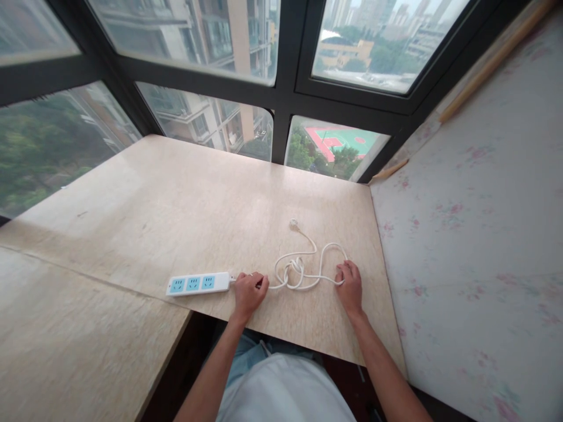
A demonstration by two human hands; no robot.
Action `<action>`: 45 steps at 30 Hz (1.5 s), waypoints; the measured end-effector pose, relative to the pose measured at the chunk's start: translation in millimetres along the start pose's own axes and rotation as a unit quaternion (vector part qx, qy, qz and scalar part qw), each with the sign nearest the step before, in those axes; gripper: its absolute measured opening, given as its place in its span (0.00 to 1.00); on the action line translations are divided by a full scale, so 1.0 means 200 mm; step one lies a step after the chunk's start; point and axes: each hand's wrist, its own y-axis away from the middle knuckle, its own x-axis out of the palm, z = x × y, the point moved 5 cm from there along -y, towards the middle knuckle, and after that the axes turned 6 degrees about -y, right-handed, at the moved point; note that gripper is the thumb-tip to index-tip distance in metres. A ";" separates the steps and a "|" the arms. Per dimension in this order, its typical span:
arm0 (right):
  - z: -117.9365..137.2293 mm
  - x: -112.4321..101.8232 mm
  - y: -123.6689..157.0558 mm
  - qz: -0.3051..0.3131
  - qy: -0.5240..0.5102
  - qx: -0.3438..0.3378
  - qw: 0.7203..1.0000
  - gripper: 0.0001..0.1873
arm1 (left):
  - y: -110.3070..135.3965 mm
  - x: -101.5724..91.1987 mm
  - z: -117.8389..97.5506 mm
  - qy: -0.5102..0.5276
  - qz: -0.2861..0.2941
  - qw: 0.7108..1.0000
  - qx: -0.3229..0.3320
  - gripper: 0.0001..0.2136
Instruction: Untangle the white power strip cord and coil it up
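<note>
I have the left grip [250, 291] and right grip [350, 285] both closed on the white cord [301, 268], knotted between them.

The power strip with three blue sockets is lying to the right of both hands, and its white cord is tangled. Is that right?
Not quite: in the head view, the power strip lies left of the left hand and the right hand. The rest stands.

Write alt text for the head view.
A person's left hand and right hand hold a tangled white cord on a pale counter by windows. The left hand is beside a power strip; the plug lies nearer the windows.
</note>
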 end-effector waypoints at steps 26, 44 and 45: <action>0.06 0.01 0.02 0.057 -0.033 -0.040 0.997 0.17 | 0.00 0.00 0.00 0.007 0.006 1.000 -0.009 0.16; 0.04 0.01 0.01 0.046 -0.050 -0.044 0.997 0.15 | -0.01 0.01 0.00 -0.005 0.001 1.000 0.007 0.16; 0.04 0.01 0.01 0.045 -0.049 -0.046 0.997 0.15 | -0.01 0.01 0.00 -0.004 0.004 1.000 0.008 0.16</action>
